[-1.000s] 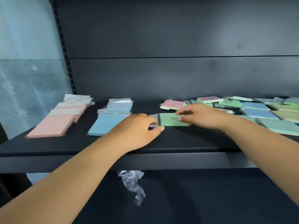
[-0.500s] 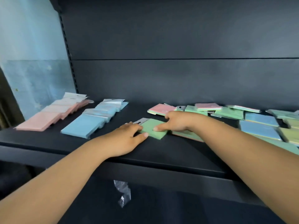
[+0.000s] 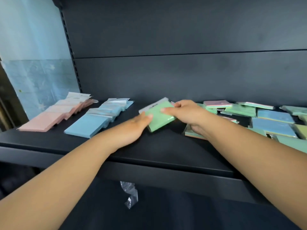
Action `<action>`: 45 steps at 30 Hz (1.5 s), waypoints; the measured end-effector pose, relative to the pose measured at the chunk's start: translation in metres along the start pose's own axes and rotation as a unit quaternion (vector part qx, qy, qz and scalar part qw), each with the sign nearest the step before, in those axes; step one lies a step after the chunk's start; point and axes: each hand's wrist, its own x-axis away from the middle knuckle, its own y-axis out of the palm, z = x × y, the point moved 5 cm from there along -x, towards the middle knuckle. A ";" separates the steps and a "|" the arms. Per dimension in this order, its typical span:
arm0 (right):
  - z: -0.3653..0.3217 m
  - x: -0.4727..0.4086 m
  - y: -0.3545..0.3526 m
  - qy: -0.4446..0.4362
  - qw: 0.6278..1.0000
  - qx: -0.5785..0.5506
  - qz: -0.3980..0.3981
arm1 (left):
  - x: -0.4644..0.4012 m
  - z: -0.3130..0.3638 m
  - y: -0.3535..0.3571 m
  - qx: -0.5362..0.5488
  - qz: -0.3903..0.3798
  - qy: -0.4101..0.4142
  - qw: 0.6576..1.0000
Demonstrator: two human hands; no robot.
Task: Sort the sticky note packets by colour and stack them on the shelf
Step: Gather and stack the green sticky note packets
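Sorting is roughly midway, I judge. On the shelf (image 3: 149,156), a pink row (image 3: 54,113) and a blue row (image 3: 101,118) lie left of the green packet (image 3: 159,117), which starts a third row. The right hand (image 3: 184,112) pinches that packet's far-right corner; the left hand (image 3: 132,128) touches its near-left edge with straight fingers. Right of the packet, a mixed heap (image 3: 265,120) remains unsorted.

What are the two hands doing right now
Left hand: open, straight fingers touching the green packet.
Right hand: holding the green packet, thumb on top.
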 end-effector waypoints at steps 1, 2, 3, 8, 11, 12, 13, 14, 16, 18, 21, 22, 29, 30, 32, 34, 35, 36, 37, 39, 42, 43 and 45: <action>-0.004 0.001 -0.005 -0.013 0.999 -0.010 0.030 | -0.002 0.005 -0.003 0.113 0.022 -0.007 0.993; -0.008 0.002 -0.009 -0.026 0.998 -0.016 0.047 | -0.004 0.010 -0.003 0.232 0.026 -0.016 0.972; -0.013 0.006 -0.010 -0.036 0.998 -0.023 0.043 | -0.006 0.016 -0.001 0.340 0.018 -0.022 0.940; -0.014 0.022 -0.047 -0.008 0.999 -0.043 0.012 | -0.019 0.034 0.002 0.533 0.027 -0.023 0.845; 0.001 0.035 -0.101 0.020 0.997 0.038 0.063 | -0.027 0.046 -0.001 0.552 0.016 -0.022 0.833; 0.009 0.040 -0.115 0.038 0.994 0.074 0.070 | -0.028 0.052 -0.002 0.565 0.009 -0.019 0.825; 0.018 0.047 -0.128 0.059 0.990 0.107 0.075 | -0.030 0.059 -0.002 0.577 -0.003 -0.014 0.817; 0.028 0.053 -0.139 0.080 0.985 0.131 0.076 | -0.031 0.067 0.000 0.581 -0.016 -0.007 0.814; 0.043 0.065 -0.154 0.111 0.975 0.177 0.071 | -0.036 0.081 0.011 0.566 -0.049 0.000 0.823; 0.051 0.078 -0.165 0.126 0.966 0.214 0.071 | -0.038 0.094 0.030 0.541 -0.083 -0.003 0.837; 0.055 0.101 -0.182 0.125 0.958 0.239 0.097 | -0.033 0.116 0.065 0.520 -0.143 -0.010 0.842; 0.056 0.107 -0.187 0.126 0.956 0.244 0.099 | -0.031 0.123 0.075 0.513 -0.157 -0.006 0.844; 0.076 0.150 -0.205 0.182 0.938 0.277 0.104 | -0.024 0.156 0.117 0.477 -0.178 0.020 0.861; 0.078 0.155 -0.204 0.183 0.936 0.282 0.105 | -0.024 0.155 0.122 0.474 -0.180 0.018 0.862; 0.082 0.164 -0.196 0.186 0.932 0.298 0.092 | -0.026 0.151 0.130 0.470 -0.182 0.011 0.864; 0.086 0.170 -0.188 0.167 0.925 0.330 0.088 | -0.028 0.145 0.137 0.475 -0.185 0.003 0.860; 0.087 0.172 -0.185 0.152 0.920 0.349 0.091 | -0.031 0.143 0.138 0.482 -0.182 -0.001 0.857; 0.087 0.173 -0.182 0.140 0.916 0.365 0.095 | -0.033 0.142 0.139 0.487 -0.177 -0.004 0.855; 0.087 0.173 -0.180 0.131 0.911 0.379 0.098 | -0.035 0.142 0.139 0.490 -0.173 -0.006 0.854; 0.088 0.173 -0.180 0.127 0.910 0.382 0.102 | -0.034 0.148 0.142 0.493 -0.179 -0.003 0.851; 0.089 0.173 -0.190 0.103 0.926 0.334 0.145 | -0.026 0.162 0.152 0.504 -0.194 0.007 0.841; 0.088 0.175 -0.200 0.094 0.919 0.338 0.179 | -0.023 0.168 0.156 0.505 -0.197 0.012 0.840; 0.090 0.187 -0.229 0.107 0.888 0.360 0.267 | -0.019 0.178 0.164 0.512 -0.193 0.022 0.837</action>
